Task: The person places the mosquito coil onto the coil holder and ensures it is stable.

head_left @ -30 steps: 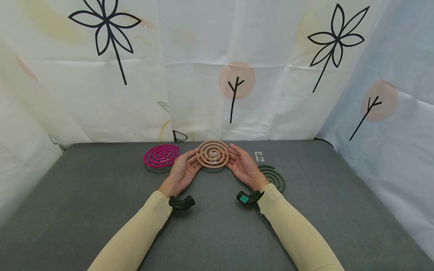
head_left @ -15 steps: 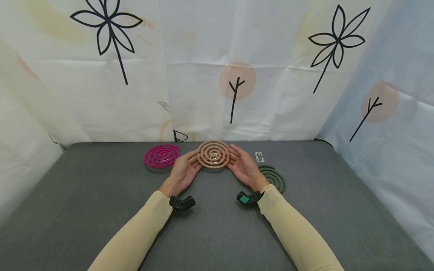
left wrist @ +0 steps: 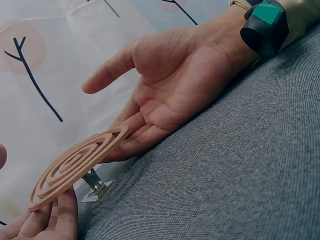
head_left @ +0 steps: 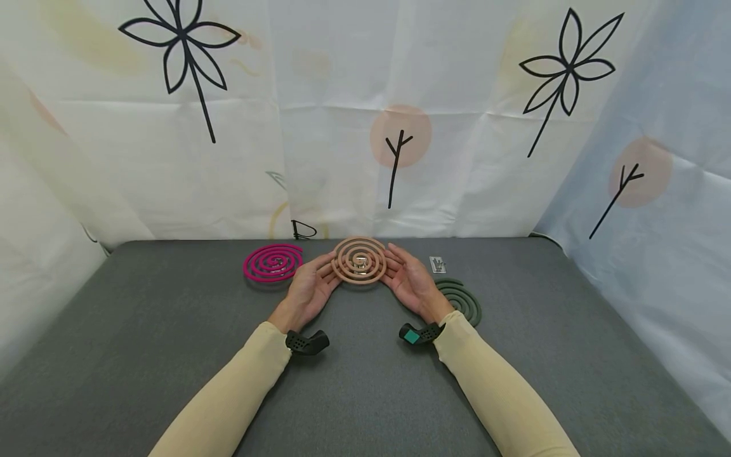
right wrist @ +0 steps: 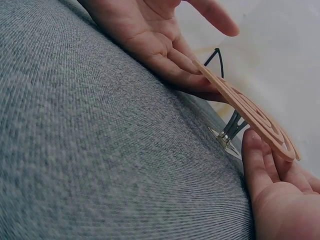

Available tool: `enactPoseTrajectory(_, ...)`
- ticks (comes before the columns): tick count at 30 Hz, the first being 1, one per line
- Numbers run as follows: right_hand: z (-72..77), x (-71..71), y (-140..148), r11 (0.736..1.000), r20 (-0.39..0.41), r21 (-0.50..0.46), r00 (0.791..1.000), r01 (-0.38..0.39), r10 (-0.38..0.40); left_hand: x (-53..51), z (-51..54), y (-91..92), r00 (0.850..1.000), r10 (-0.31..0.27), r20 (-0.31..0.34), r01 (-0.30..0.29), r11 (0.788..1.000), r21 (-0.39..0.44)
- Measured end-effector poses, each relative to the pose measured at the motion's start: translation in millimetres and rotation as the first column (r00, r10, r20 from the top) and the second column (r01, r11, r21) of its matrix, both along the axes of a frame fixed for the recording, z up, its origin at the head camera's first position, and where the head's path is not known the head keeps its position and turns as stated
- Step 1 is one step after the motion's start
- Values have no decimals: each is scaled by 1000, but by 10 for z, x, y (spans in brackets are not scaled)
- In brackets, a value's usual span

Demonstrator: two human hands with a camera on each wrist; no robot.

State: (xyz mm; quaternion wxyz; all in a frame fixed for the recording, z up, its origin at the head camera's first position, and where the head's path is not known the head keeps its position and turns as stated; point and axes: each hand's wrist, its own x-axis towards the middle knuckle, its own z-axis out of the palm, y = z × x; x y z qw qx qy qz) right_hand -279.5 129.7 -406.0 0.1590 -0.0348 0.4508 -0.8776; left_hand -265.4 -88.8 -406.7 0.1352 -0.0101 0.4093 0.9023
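A tan mosquito coil [head_left: 358,238] sits raised on a small metal stand [left wrist: 97,187] near the back of the table, roughly level. My left hand [head_left: 309,291] lies palm up at its left edge, with straight fingers under the rim and thumb apart. From the right, my right hand [head_left: 412,287] mirrors it, palm up, fingertips [left wrist: 112,156] beneath the coil's edge. The stand's legs show between the coil and its plate in both wrist views. Just left of my left hand is a pink mosquito coil [head_left: 257,275], also raised, with a bit of metal at its centre.
A dark green mosquito coil [head_left: 469,304] lies on the grey table [head_left: 354,393], partly covered by my right wrist. Behind it is a flat metal coil stand [head_left: 437,264]. A white printed cloth [head_left: 325,139] hangs along the table's back edge.
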Motion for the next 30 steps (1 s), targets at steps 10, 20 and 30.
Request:
enactPoseTrajectory(10,-6,-1,3,1000,-5,2,1000,-1,1,-3,-1,0,1000,-3,-7,3,1000,-12)
enactPoseTrajectory(20,-7,-2,2,1000,-6,3,1000,-4,4,-5,-3,0,1000,1,-4,-1,1000,-16)
enactPoseTrajectory(30,-3,-6,-4,1000,0,-1,1000,0,0,-4,-1,-2,1000,-1,-2,1,1000,-10)
